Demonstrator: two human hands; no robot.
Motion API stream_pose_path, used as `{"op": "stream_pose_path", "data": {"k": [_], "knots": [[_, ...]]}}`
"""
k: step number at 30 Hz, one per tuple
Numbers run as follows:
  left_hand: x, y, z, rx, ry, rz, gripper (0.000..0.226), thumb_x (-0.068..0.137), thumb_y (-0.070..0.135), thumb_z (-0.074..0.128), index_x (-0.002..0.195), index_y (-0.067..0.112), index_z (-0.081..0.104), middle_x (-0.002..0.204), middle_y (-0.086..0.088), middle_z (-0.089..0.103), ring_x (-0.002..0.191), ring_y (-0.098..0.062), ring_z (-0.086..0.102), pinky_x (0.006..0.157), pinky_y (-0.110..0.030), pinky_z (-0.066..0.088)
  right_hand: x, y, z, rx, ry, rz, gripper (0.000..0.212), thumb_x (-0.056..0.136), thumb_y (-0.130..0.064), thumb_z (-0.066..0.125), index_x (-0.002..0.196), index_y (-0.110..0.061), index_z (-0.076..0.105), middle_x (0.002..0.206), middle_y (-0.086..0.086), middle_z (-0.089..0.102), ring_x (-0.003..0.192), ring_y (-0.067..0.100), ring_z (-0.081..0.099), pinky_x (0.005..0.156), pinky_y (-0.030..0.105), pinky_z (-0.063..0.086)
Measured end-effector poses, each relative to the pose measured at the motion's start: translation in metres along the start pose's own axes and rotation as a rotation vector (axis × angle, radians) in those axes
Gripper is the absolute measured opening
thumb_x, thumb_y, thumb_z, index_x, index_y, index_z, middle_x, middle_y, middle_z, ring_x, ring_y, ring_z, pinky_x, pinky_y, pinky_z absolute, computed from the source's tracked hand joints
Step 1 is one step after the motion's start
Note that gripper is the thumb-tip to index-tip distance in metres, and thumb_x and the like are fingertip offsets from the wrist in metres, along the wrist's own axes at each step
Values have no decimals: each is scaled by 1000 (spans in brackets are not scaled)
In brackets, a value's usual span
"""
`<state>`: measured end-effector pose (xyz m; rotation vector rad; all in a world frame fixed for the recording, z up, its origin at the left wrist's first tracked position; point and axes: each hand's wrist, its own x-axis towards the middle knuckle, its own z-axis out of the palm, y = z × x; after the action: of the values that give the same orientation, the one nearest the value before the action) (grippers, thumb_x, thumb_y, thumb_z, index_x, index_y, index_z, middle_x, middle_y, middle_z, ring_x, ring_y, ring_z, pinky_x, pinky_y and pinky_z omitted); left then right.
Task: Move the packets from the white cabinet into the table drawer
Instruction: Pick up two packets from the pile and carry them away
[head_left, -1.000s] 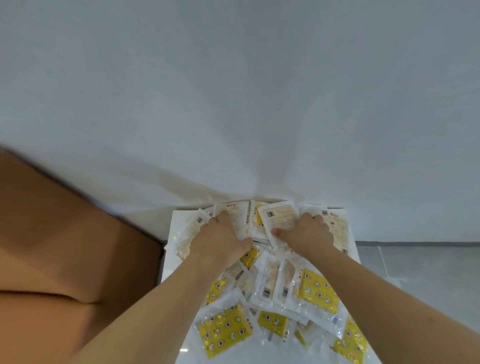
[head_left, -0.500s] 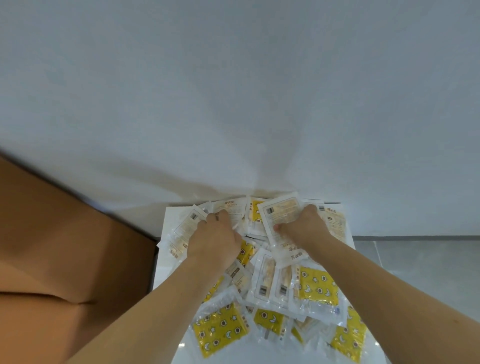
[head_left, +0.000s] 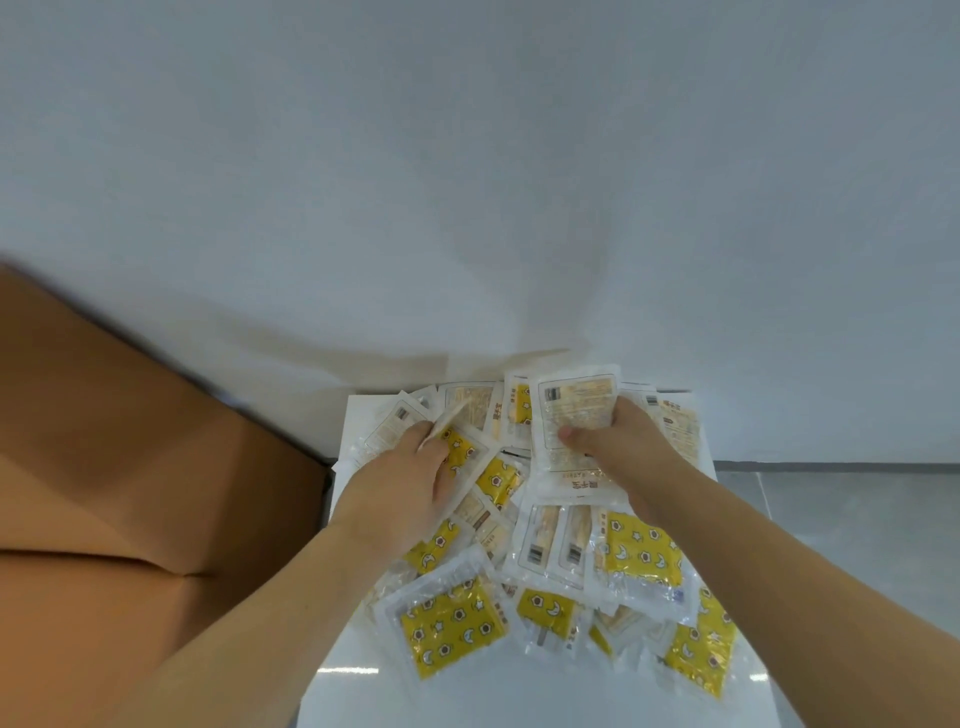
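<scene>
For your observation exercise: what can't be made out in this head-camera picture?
- Left hand fingertips and what they grip: hidden under packets.
- Packet print: too small to read.
- Table drawer: not in view.
- Cabinet front: cut off by the bottom edge.
- Packet in the right hand: whether one or several, hidden.

Both hands: left hand (head_left: 402, 480), right hand (head_left: 613, 441) gripping packets (head_left: 576, 415).

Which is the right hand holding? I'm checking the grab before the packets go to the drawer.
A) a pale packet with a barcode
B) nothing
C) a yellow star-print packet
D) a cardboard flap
A: the right hand pinches a pale packet with a barcode, lifted above the pile.
</scene>
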<state>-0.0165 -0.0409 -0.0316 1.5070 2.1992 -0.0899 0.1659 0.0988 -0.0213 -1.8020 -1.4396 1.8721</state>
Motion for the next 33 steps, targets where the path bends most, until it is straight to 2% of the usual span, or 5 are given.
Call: {"op": "stream_pose_path", "data": {"k": [3,10,18,24,33], "knots": [[-6,4,5,146,-40,31,64,97,58,35,148,19,32,163,2,6,121,-22,52,85,-33,52,-2,2,0,9,5,-21,35,85,-7,71,115,-16,58,109,1,68,97,20,63,73,33,48],[-13,12,17,243,-68,15,47,95,15,47,141,15,37,162,-4,-11,130,-26,39,79,-36,56,-6,5,-1,54,-12,-11,41,83,-6,73,118,-14,54,110,2,66,98,20,60,78,34,43],[-10,26,-15,173,119,-105,42,98,11,42,140,14,40,153,-4,29,94,-25,66,62,-29,43,-22,5,-12,161,-70,-22,38,82,-13,75,115,-20,58,108,-2,71,102,21,66,97,46,49],[-15,45,-54,-316,363,-76,15,98,17,41,87,13,50,78,2,52,69,-20,55,52,-29,36,-54,-2,-39,268,-64,-24,41,81,-8,75,116,-19,58,107,-1,72,97,21,69,87,43,55],[-34,138,-83,-513,260,4,13,99,20,42,103,15,54,86,-3,63,72,-23,61,58,-40,51,-117,20,-126,449,15,2,39,82,-2,73,117,-14,57,108,4,72,98,23,69,89,44,55]]}}
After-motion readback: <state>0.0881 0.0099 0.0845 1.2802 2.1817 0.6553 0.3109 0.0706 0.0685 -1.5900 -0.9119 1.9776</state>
